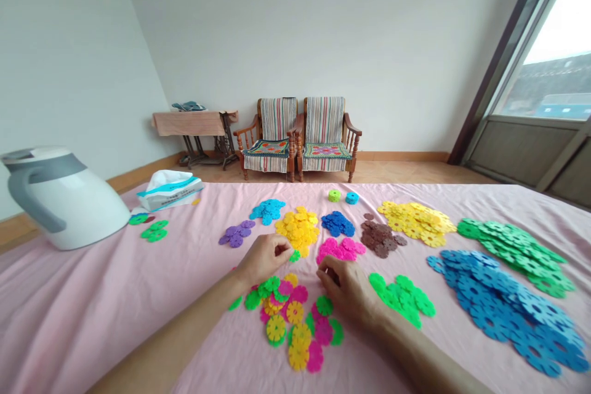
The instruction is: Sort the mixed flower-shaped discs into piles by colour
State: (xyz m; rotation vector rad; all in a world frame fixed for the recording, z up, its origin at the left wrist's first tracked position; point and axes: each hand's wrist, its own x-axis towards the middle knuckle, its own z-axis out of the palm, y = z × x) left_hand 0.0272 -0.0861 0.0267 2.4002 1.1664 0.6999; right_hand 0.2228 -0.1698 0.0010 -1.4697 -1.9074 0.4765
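My left hand [265,260] is closed, its fingertips pinched at a small green snowflake disc [294,256] just in front of the yellow disc pile [298,228]. My right hand [348,283] is also closed, thumb and fingers curled together beside the pink disc pile [340,249]; whatever is between them, if anything, is hidden. Below and between the hands lies a mixed spread of green, yellow and pink discs [294,313]. A bright green disc pile [402,298] sits right of my right wrist, partly behind the forearm.
Purple [236,234], light blue [268,212], dark blue [338,223] and brown [381,237] piles lie farther back. Larger yellow [418,223], green [517,252] and blue discs [508,305] spread at right. A white jug [69,200] and a tissue pack [170,191] stand left.
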